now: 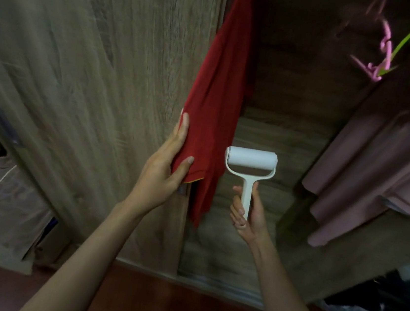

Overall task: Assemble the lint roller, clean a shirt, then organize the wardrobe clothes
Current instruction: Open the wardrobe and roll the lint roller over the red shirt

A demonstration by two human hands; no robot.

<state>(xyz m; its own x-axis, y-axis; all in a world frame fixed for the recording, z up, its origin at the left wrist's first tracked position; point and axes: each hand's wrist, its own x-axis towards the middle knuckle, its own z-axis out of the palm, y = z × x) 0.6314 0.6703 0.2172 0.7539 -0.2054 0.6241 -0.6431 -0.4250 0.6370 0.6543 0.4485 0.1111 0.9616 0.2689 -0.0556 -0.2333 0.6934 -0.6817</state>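
Observation:
A red shirt (220, 85) hangs from the top of the open wardrobe, against the edge of its wooden door. My left hand (166, 166) grips the shirt's lower hem, thumb in front and fingers behind the cloth. My right hand (247, 211) holds the white lint roller (250, 168) upright by its handle, the white roll on top, just right of the shirt and not touching it.
The wardrobe's sliding door (92, 77) fills the left. Pink garments (378, 161) hang on the right with pink hangers (384, 53) above. A beige cloth-covered box (3, 210) stands at lower left. Dark items lie on the floor at lower right.

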